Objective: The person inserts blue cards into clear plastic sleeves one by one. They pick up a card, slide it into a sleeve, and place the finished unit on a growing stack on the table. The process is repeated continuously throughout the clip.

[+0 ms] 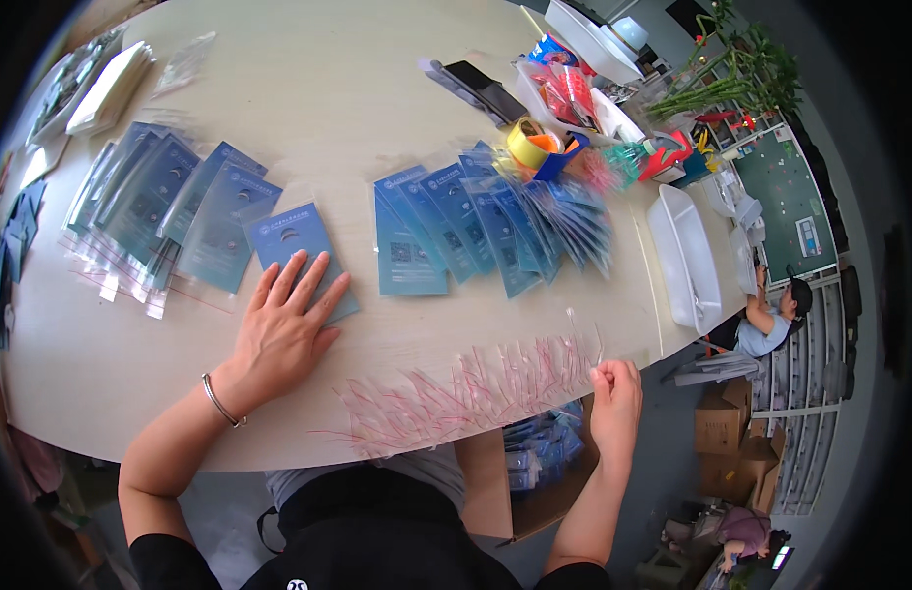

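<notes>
My left hand (286, 329) lies with spread fingers on a blue printed card (301, 236) in a clear sleeve. Just beyond it to the left is a fanned group of similar sleeved blue cards (146, 197); some of their sleeves show red seal lines. Another fan of blue cards (456, 216) spreads to the right. Along the near table edge runs a row of small clear plastic pieces with red lines (466, 393). At its right end my right hand (616, 398) is closed in a pinch, apparently on one such piece; the fingertips partly hide it.
A cardboard box (484, 487) with blue packets stands below the table edge. A white tray (684, 256), yellow tape roll (528, 144), phone (486, 90) and bin of red items (564, 93) sit on the right. White stacked sheets (110, 88) lie far left. Two people are beyond, right.
</notes>
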Demonstrator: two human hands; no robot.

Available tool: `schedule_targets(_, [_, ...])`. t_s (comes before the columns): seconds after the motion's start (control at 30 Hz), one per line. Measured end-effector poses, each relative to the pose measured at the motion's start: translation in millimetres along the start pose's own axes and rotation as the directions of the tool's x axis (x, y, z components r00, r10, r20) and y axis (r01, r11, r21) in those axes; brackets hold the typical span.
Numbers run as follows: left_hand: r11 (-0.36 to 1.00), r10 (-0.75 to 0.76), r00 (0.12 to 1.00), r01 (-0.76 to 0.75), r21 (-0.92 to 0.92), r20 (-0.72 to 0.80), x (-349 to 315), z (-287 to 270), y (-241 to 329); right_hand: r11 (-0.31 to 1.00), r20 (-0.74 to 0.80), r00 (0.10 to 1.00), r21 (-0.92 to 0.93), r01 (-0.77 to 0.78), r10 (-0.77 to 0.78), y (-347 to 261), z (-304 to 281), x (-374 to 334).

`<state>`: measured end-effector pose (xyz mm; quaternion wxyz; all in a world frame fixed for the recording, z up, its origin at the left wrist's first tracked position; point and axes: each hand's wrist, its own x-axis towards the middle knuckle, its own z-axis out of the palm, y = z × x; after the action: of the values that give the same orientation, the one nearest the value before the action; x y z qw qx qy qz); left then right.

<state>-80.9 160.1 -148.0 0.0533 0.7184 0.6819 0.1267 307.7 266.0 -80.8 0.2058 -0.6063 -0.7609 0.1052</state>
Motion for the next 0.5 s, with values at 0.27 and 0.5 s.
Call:
schedule_targets(0.27, [1.000, -0.010, 0.999, 0.010, 0.000, 0.051, -5, -2, -1, 0.898, 0.046, 0.999, -0.439, 0.008, 0.013, 24, 16, -27])
schedule_targets(0.5, [0.996, 0.042, 0.997, -0.036, -0.081, 0.067, -23, -7, -9, 0.840, 0.104, 0.838, 0.176, 0.514, -0.535, -116, 49, 20])
